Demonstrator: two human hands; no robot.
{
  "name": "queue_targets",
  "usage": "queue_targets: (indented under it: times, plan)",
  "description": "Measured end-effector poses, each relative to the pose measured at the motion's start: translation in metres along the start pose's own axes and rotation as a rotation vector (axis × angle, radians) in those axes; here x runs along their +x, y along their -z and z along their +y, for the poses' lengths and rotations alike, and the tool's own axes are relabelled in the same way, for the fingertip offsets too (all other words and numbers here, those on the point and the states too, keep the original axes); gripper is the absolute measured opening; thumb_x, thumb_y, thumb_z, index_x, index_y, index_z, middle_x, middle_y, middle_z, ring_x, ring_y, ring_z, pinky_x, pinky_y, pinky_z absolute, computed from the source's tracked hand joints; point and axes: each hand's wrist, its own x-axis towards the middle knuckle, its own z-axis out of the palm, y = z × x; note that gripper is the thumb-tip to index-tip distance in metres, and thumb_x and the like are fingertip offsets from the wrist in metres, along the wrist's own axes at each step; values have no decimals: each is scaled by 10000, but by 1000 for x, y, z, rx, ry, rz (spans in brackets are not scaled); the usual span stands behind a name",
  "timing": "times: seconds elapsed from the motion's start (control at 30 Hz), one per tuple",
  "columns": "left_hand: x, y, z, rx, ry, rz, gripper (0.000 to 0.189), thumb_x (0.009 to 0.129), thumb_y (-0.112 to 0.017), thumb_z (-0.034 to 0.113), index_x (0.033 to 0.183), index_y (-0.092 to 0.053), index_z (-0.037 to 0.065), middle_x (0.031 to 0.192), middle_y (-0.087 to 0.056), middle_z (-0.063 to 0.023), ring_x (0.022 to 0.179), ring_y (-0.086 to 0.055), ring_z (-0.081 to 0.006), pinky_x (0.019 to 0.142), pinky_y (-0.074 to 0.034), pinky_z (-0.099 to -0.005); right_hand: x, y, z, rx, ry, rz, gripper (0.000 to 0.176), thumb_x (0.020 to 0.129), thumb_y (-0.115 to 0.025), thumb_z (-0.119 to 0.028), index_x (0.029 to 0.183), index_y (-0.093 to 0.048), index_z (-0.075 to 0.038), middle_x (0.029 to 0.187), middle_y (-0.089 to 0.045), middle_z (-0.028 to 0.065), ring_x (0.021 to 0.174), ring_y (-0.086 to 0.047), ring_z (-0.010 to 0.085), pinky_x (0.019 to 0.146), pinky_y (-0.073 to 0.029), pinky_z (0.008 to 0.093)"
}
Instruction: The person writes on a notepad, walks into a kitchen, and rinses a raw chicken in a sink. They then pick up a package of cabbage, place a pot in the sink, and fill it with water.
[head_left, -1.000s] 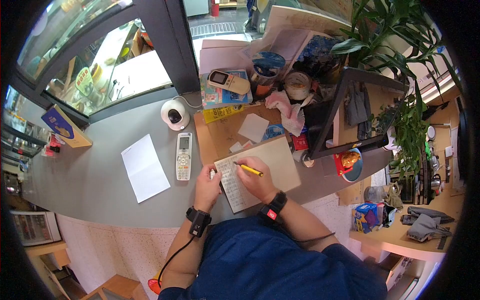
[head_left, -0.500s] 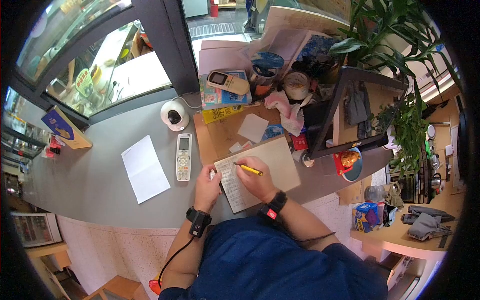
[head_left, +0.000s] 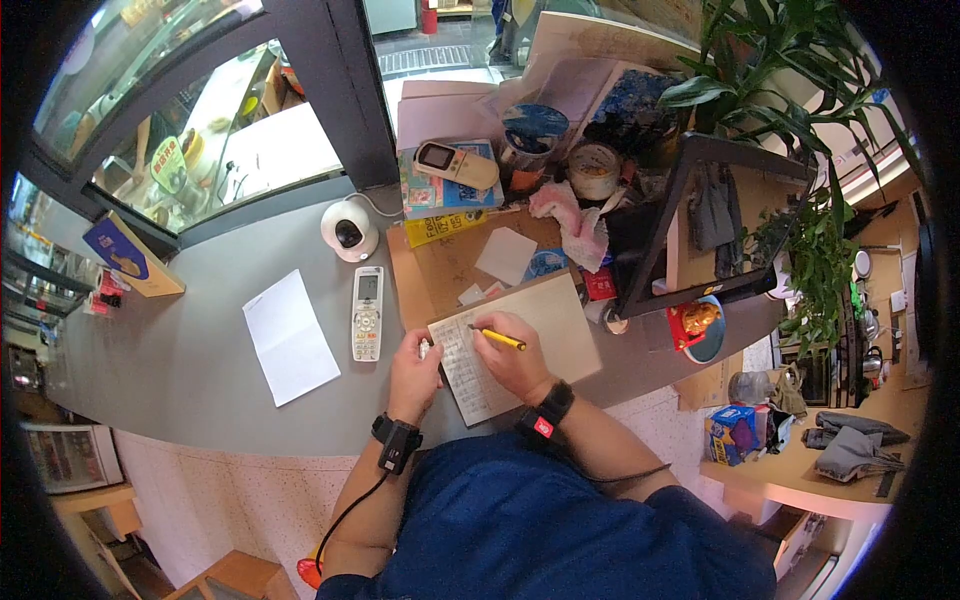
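My right hand [head_left: 515,357] is closed around a yellow pen [head_left: 505,339], its tip down on a page of handwritten lines. That page [head_left: 462,372] is on the left part of a beige notebook [head_left: 550,325], which lies tilted on the desk. My left hand [head_left: 414,372] is at the page's left edge with its fingers curled round a small white object [head_left: 425,348], too covered to name. Left of that hand lies a white remote control [head_left: 367,314] with a small screen. Farther left is a folded white paper sheet [head_left: 291,338].
A white round camera [head_left: 350,232] stands behind the remote. Beyond the notebook are a beige handheld device [head_left: 457,165], tape rolls [head_left: 593,171] and crumpled tissue [head_left: 572,222]. To the right stand a black-framed screen [head_left: 655,235], a gold figurine [head_left: 697,318] and a leafy plant [head_left: 770,90].
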Motion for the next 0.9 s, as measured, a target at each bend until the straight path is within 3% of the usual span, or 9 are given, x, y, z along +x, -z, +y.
queue_targets:
  times: [0.9]
  plan:
    - [-1,1,-1,-10,12,-29,174,956,-583,71,1120,-574,14,842,-618,-27,534,-516,-56,448,-429,-220,-2,-2,7,-2,-34,26,103,837,-671,-67,919,-629,-21,864,-664,155,820,-652,339,737,-525,395]
